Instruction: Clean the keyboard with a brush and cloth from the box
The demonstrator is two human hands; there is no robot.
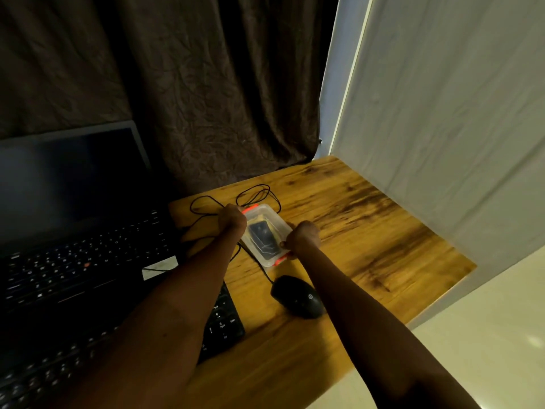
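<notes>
Gripping clear plastic box (267,234) at frame centre on bench (354,231): left hand (233,221) curled on far orange latch (250,208), right hand (303,237) pinching near edge. Probably light, stiff, smooth; best held at short ends.

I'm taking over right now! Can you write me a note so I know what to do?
Left hand grips the far end of the box; right hand grips its near end.
The box stands lid on, on the table, beyond the mouse.
Keyboard lies partly under the left forearm.
Done: hands on the box.
Left: open it, take brush and cloth, clean keyboard.
</notes>
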